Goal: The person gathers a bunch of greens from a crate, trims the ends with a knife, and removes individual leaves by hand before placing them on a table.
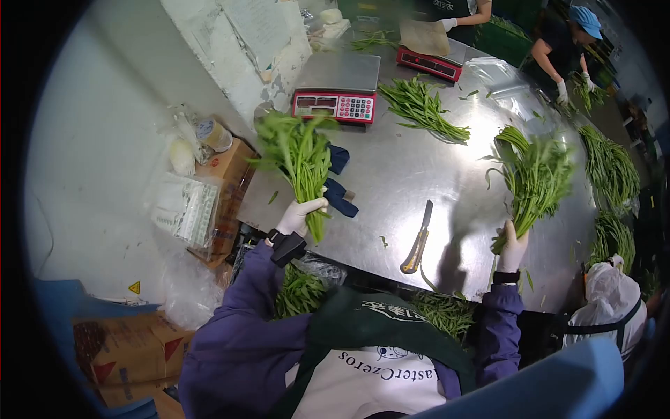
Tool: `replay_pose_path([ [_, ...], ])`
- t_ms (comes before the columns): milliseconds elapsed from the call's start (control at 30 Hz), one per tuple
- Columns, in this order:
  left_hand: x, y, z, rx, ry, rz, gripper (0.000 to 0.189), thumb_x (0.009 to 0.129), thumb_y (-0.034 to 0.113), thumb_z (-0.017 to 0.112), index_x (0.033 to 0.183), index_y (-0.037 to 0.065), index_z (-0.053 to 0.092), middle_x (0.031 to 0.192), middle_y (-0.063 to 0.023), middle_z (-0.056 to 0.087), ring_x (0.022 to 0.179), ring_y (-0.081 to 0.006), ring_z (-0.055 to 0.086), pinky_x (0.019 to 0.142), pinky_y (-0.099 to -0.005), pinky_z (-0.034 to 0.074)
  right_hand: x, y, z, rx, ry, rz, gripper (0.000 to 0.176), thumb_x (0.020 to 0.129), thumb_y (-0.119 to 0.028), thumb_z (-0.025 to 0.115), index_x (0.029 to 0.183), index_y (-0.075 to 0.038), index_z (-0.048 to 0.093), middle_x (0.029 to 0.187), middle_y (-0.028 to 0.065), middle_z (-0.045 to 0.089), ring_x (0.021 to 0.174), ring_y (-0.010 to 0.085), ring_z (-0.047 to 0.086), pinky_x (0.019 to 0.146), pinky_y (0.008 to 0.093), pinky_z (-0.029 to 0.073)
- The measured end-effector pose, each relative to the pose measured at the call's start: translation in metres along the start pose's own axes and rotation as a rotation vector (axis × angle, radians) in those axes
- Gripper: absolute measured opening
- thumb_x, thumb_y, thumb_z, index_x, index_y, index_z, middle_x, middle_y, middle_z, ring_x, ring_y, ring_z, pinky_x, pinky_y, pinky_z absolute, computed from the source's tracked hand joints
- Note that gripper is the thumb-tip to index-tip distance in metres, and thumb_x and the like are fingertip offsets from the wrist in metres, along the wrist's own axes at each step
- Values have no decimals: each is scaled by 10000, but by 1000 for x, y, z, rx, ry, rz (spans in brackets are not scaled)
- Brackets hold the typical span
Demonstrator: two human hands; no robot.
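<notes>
- The left bunch of greens [300, 157] is made of long leafy stalks and is held clear above the steel table [419, 174]. Its leaves fan toward 12 o'clock and its cut ends point to 6 o'clock.
- The right bunch of greens [534, 178] is the same kind, with leaves spreading toward 1 o'clock.
- Handling (judged): light and soft, limp at the leaf end and firmer at the stalks. Leaves are likely to bruise and stalks to snap under a hard squeeze. Take hold low, where the bundle is narrowest.
- The left hand [300, 216] is gloved, with fingers wrapped round the lower stalks at that bunch's 6 o'clock end.
- The right hand [513, 248] is gloved and closed round the stalk base at that bunch's 7 o'clock end.
- The knife [417, 241] lies flat on the table between the hands, touched by neither.
- The scale [335, 105] stands at 12 o'clock of the left bunch, with loose greens [422, 105] at the scale's 3 o'clock.
</notes>
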State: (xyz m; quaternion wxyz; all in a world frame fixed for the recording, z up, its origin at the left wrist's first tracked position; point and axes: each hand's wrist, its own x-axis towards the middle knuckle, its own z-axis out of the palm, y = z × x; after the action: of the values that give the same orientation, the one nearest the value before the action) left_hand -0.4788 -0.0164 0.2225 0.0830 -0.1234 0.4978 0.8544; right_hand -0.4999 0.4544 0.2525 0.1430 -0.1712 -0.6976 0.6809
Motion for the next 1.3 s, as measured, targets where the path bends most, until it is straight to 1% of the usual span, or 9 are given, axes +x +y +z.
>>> replay_pose_path([
  [167, 21, -58, 51, -216, -110, -132, 280, 830, -13, 596, 1103, 27, 550, 886, -40, 599, 754, -129, 599, 705, -250, 490, -13, 84, 35, -74, -23, 78, 240, 872, -166, 611, 1051, -28, 528, 696, 50, 561, 478, 104, 498, 408, 236, 396],
  [333, 34, -120, 77, -479, -124, -426, 257, 857, 65, 600, 1108, 76, 548, 877, -46, 613, 816, -139, 604, 733, -287, 503, -22, 192, 25, -158, -144, 238, 414, 800, -122, 682, 1151, 7, 504, 913, 54, 606, 758, 148, 579, 701, 270, 479],
  [500, 31, -123, 94, -580, -11, -459, 167, 850, 103, 620, 1006, 75, 568, 849, -51, 601, 771, -181, 610, 694, -342, 517, -51, 126, 42, -546, 107, -213, 693, 824, -179, 664, 1373, 40, 301, 1342, 205, 415, 1234, 283, 412, 1046, 361, 311],
  [633, 40, -122, 113, -673, 13, -435, 228, 865, 137, 611, 1090, 114, 578, 835, -16, 613, 773, -178, 592, 717, -360, 498, -94, 45, 94, -33, -243, -264, 592, 868, -156, 555, 1381, 12, 312, 1416, 188, 341, 1318, 299, 315, 1105, 393, 198],
  [767, 35, -118, 157, -794, 67, -442, 107, 876, 159, 609, 971, 110, 611, 812, 5, 603, 740, -153, 577, 703, -311, 498, -107, 40, 142, -184, -310, -528, 531, 873, -196, 530, 1322, 44, 380, 1352, 209, 400, 1277, 334, 364, 1074, 413, 253],
  [1033, 25, -121, 155, -326, -22, -276, 196, 863, 196, 608, 1010, 66, 615, 847, 3, 588, 802, -122, 552, 751, -254, 449, -111, 56, 130, -224, -580, -81, 675, 823, -130, 624, 1376, 60, 285, 1315, 224, 429, 1226, 273, 439, 1014, 330, 357],
  [1067, 19, -121, 158, -307, 1, -201, 176, 854, 180, 614, 969, 47, 626, 861, 0, 606, 801, -120, 565, 742, -256, 452, -109, 62, 128, -199, -610, -91, 662, 822, -142, 616, 1387, -3, 300, 1175, 146, 527, 851, 147, 597, 691, 232, 486],
  [1167, 13, -129, 156, -40, -82, -152, 178, 852, 118, 627, 1010, 37, 606, 913, -23, 610, 817, -117, 570, 720, -279, 468, -101, 55, 117, -107, -770, 249, 545, 800, -149, 656, 1264, 4, 414, 861, 56, 600, 635, 98, 575, 551, 223, 463],
  [1300, 6, -140, 156, 202, -67, -156, 323, 855, 218, 655, 1097, 14, 593, 966, -48, 628, 862, -115, 566, 744, -280, 476, -100, 58, 110, -202, -805, 340, 378, 775, -86, 646, 1100, 28, 491, 807, 54, 611, 577, 97, 563, 463, 232, 433],
])
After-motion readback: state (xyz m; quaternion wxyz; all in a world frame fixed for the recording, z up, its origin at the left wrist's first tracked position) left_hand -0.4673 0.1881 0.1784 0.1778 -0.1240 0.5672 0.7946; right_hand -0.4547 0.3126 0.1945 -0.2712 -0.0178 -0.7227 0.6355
